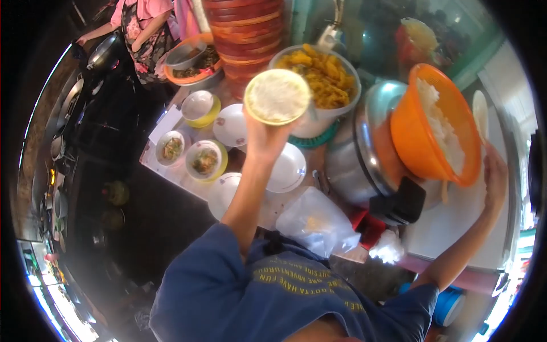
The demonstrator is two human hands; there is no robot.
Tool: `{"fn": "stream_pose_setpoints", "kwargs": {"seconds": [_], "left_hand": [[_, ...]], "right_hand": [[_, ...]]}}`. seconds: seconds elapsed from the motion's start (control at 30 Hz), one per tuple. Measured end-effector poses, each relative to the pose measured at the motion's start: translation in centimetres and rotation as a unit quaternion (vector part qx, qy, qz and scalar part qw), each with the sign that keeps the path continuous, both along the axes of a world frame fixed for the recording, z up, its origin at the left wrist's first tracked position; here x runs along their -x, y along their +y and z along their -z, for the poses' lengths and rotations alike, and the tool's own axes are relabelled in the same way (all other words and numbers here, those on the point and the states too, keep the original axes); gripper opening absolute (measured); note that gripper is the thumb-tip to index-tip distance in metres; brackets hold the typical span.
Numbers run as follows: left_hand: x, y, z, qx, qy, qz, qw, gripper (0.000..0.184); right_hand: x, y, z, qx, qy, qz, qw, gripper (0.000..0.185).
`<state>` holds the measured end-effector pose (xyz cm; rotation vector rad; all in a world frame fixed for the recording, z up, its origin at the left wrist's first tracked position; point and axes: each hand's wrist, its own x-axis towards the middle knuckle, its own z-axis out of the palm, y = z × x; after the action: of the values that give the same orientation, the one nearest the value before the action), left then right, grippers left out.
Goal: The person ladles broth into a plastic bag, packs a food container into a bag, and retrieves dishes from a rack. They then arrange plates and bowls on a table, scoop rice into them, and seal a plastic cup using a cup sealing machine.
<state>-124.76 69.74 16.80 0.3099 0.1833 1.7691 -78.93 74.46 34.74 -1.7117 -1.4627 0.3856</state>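
My left hand [266,137] holds up a yellow-rimmed bowl [277,97] with pale contents, its fingers mostly hidden under it. At the right, my right hand [494,174] grips a white rice paddle [480,113] by its handle, beside an orange basin [407,122] of white rice [441,128]. The basin is tilted on a large metal pot [347,159]. Below the raised bowl stand white plates [286,169] and small bowls of food [204,162].
Behind are a tub of yellow-orange food [322,74] and a stack of reddish containers [245,40]. A clear plastic bag [313,219] lies near my body. Another person [145,34] stands at upper left by a wok [104,51].
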Motion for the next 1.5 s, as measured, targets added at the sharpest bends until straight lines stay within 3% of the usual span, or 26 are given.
{"fn": "stream_pose_setpoints", "kwargs": {"seconds": [0.07,0.1,0.2,0.33,0.4,0.47,0.57,0.6,0.63,0.67,0.7,0.73,0.8,0.83,0.93,0.97,1.0,1.03,1.07,1.1,1.17,1.23,1.27,1.33,1.4,1.5], "left_hand": [[3.8,-0.2,4.6,0.031,-0.043,-0.017,0.998,0.056],[5.7,-0.2,7.0,0.056,-0.087,-0.026,0.994,0.058],[10.9,0.2,14.6,0.117,-0.024,-0.078,0.990,0.060],[15.4,1.7,20.5,0.159,-0.035,-0.108,0.981,0.060],[17.3,2.9,22.6,0.244,0.041,-0.151,0.957,0.068],[18.0,3.8,23.1,0.255,0.043,-0.137,0.956,0.064],[19.3,6.0,24.8,0.313,0.252,-0.259,0.878,0.058],[19.5,6.4,25.7,0.314,0.253,-0.256,0.879,0.058],[19.6,6.8,26.4,0.314,0.503,-0.327,0.736,0.058],[19.8,7.3,27.4,0.285,0.709,-0.371,0.528,0.059],[19.4,7.6,28.6,0.266,0.768,-0.347,0.468,0.067],[19.1,7.5,29.3,0.264,0.770,-0.343,0.469,0.067],[18.8,7.2,30.6,0.246,0.880,-0.239,0.329,0.073],[18.9,7.5,31.0,0.249,0.868,-0.232,0.361,0.077],[19.9,7.8,31.5,0.248,0.853,-0.244,0.389,0.076],[19.7,8.1,29.5,0.247,0.852,-0.245,0.391,0.076],[19.9,8.1,27.3,0.234,0.790,-0.346,0.448,0.076],[20.0,7.9,24.0,0.218,0.715,-0.440,0.497,0.076],[20.5,7.6,20.4,0.196,0.690,-0.490,0.496,0.076],[19.8,6.7,15.2,0.248,0.667,-0.497,0.497,0.073],[19.4,6.4,7.1,0.151,0.636,-0.584,0.481,0.068],[15.9,5.9,-1.6,0.050,0.595,-0.613,0.517,0.058],[14.4,6.2,-4.6,0.005,0.577,-0.633,0.516,0.055],[9.9,7.4,-9.8,-0.100,0.508,-0.609,0.601,0.051],[3.2,7.8,-14.6,-0.230,0.349,-0.465,0.780,0.047],[-5.7,8.8,-19.1,-0.253,0.282,-0.344,0.859,0.046]], "right_hand": [[0.0,0.4,0.6,-0.033,0.030,0.014,0.999,0.040],[0.2,-0.2,-0.6,0.039,-0.001,-0.011,0.999,0.041],[-0.8,1.0,0.7,0.018,0.032,-0.038,0.999,0.041],[0.1,1.6,1.4,-0.009,0.049,-0.070,0.996,0.039],[1.0,1.1,1.3,-0.025,0.031,-0.073,0.997,0.037],[1.4,0.7,1.2,-0.021,0.001,-0.068,0.997,0.038],[1.1,-0.2,1.4,-0.010,-0.052,-0.040,0.998,0.040],[0.9,-0.6,1.3,-0.002,-0.081,-0.016,0.997,0.041],[0.7,-1.1,1.3,-0.002,-0.081,-0.013,0.997,0.041],[0.7,-1.5,1.1,-0.005,-0.096,-0.011,0.995,0.042],[0.7,-1.8,1.0,-0.007,-0.112,-0.010,0.994,0.043],[1.0,-2.1,0.9,-0.004,-0.112,-0.006,0.994,0.043],[2.0,-2.9,0.7,-0.019,-0.143,-0.015,0.989,0.043],[2.8,-3.1,0.7,-0.032,-0.174,0.013,0.984,0.042],[3.5,-3.8,0.3,-0.040,-0.227,-0.015,0.973,0.042],[4.1,-4.1,-0.1,-0.042,-0.228,-0.013,0.973,0.042],[5.1,-4.6,-0.5,-0.045,-0.221,0.001,0.974,0.042],[5.4,-4.9,-0.8,-0.046,-0.213,0.016,0.976,0.042],[5.0,-5.1,-1.1,-0.043,-0.212,0.019,0.976,0.042],[4.4,-5.3,-1.4,-0.050,-0.197,0.007,0.979,0.042],[2.8,-5.3,-2.3,-0.058,-0.181,0.000,0.982,0.042],[1.0,-4.7,-3.6,-0.024,-0.296,0.001,0.955,0.039],[0.7,-3.9,-2.7,-0.081,-0.267,-0.018,0.960,0.035],[1.7,-3.1,-1.9,-0.144,-0.316,-0.007,0.938,0.026],[4.1,-2.7,-2.1,-0.167,-0.335,0.023,0.927,0.025],[2.9,-0.3,-1.9,-0.163,-0.381,0.032,0.909,0.022]]}}
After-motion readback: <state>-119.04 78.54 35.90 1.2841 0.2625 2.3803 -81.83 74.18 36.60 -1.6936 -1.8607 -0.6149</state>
